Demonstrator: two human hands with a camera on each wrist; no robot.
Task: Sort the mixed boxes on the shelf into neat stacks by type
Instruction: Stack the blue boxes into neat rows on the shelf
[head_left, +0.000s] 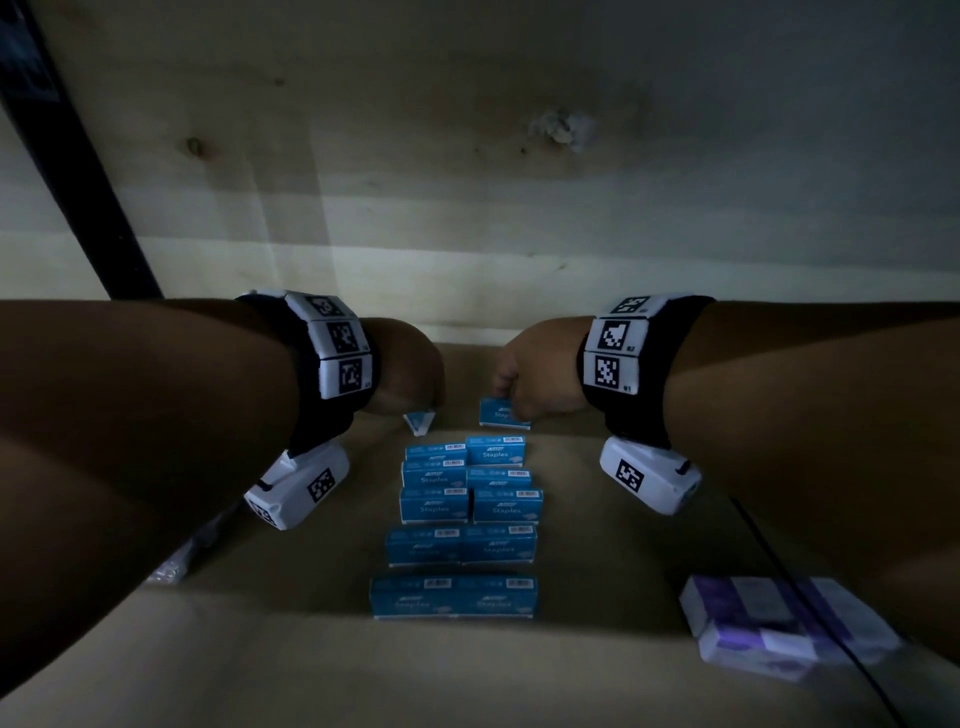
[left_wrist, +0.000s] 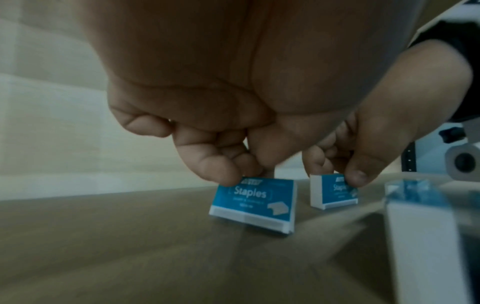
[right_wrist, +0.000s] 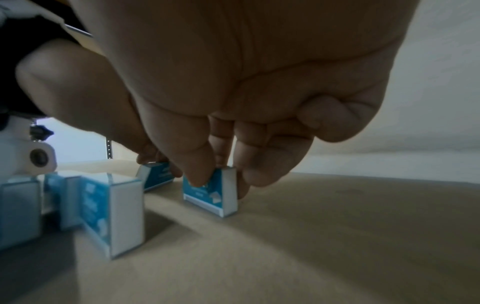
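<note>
On the wooden shelf (head_left: 597, 519) stand two columns of blue staple boxes (head_left: 467, 509) on edge, running toward me. At the far end my left hand (head_left: 410, 374) pinches the top of one blue staple box (head_left: 418, 420) (left_wrist: 255, 203), which stands on the shelf. My right hand (head_left: 535, 374) pinches another blue staple box (head_left: 501, 413) (right_wrist: 211, 194) between thumb and fingers, also resting on the shelf. In the left wrist view the right hand's box (left_wrist: 335, 190) shows just beyond. The two held boxes stand apart, behind the rows.
Purple and white boxes (head_left: 779, 623) lie stacked at the near right of the shelf, with a black cable (head_left: 810, 597) across them. The wooden back panel (head_left: 467, 182) rises close behind the hands. A black upright post (head_left: 78, 171) stands at the left.
</note>
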